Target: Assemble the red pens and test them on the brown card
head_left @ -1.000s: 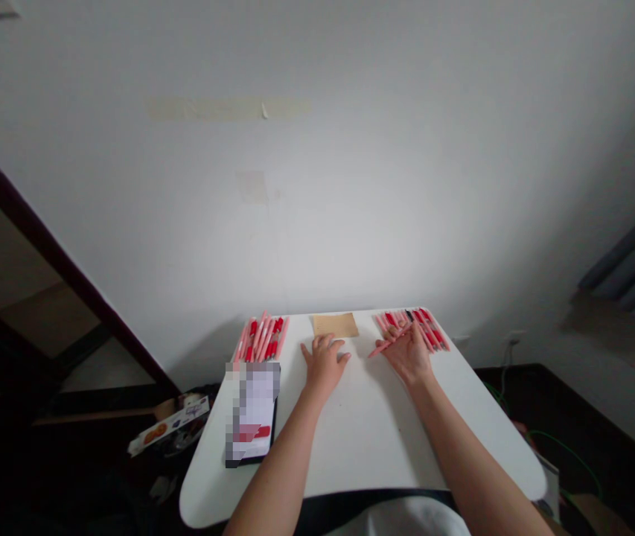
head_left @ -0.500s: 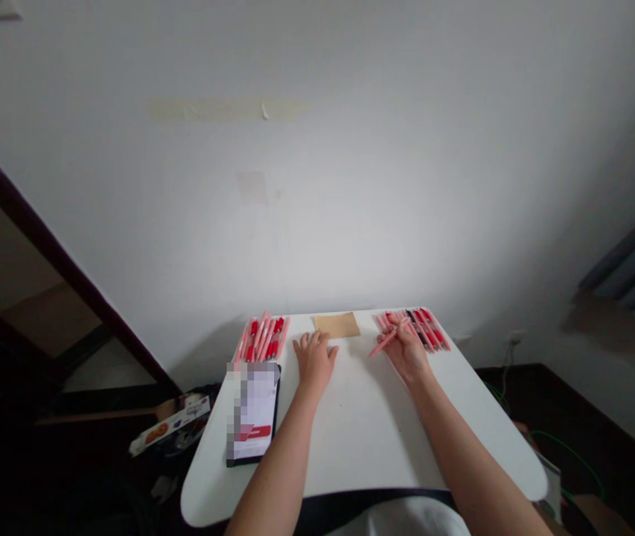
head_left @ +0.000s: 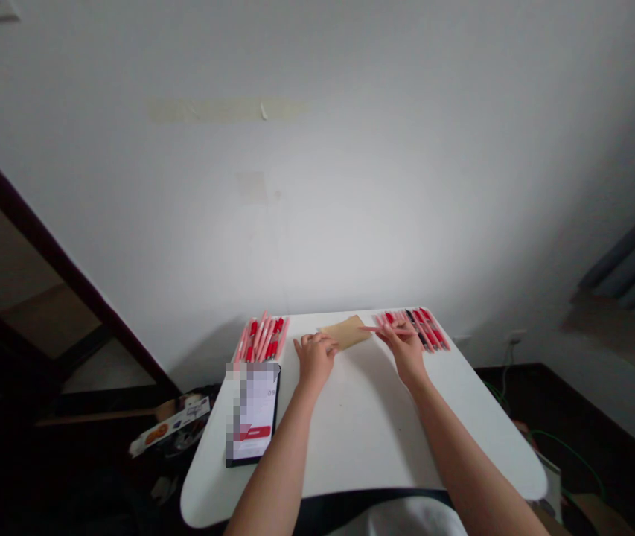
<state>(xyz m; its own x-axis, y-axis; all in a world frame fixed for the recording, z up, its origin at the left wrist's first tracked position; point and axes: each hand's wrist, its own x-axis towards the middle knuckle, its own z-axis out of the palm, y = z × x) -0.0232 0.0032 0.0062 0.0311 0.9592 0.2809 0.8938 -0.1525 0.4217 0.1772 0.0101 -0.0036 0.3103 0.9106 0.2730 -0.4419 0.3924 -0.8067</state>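
Observation:
My left hand has its thumb and fingers closed on the left end of a small tan piece of paper, which lies tilted near the table's back edge. In my right hand a pink pen is held between thumb and fingers. The pen lies nearly level and points left, its end over the right part of the paper; whether it touches cannot be made out. Just behind my right hand is a row of pink, red and black pens.
Another bunch of pink and red pens lies at the table's back left. In front of it rests a phone with its screen lit. The white table stands against a wall. A long printed box is down at left.
My left hand has taken hold of the paper, which has turned and shifted right and nearer. My right hand has swung the pen from slanting downward to nearly level, toward the paper.

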